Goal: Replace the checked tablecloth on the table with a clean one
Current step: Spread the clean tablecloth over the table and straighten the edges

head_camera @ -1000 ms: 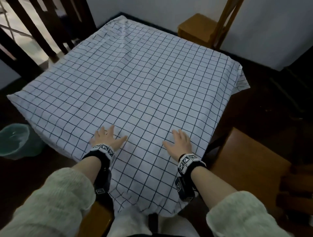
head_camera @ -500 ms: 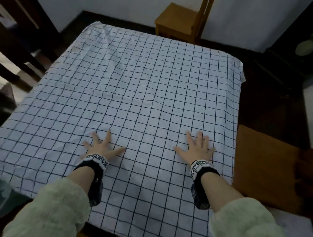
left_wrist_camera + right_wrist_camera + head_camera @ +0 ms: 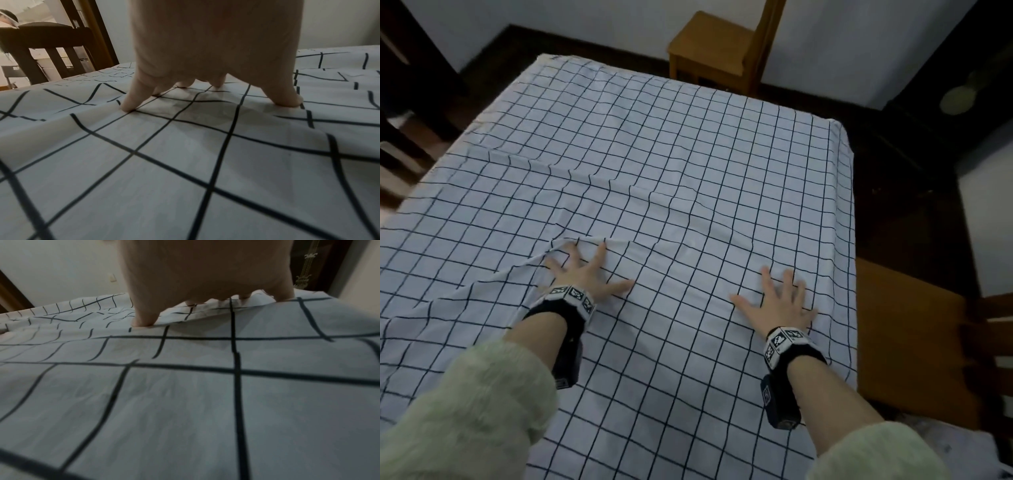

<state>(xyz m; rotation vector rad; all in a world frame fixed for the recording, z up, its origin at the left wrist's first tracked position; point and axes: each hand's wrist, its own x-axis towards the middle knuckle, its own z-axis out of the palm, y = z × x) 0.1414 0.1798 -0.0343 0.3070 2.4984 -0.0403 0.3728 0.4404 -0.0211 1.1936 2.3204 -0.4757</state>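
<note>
Cloth: we see the checked tablecloth (image 3: pixel 654 164), white with dark grid lines, covering the whole counter and hanging over its edges.
Hands: our left hand (image 3: pixel 582 274) and right hand (image 3: pixel 777 305) press flat on it near the front edge, fingers spread.
Change: ridges now bunch ahead of our left fingers; earlier it lay smoother.
Room: wooden chair (image 3: pixel 712 51) beyond the far edge, white wall (image 3: pixel 585 17).
</note>
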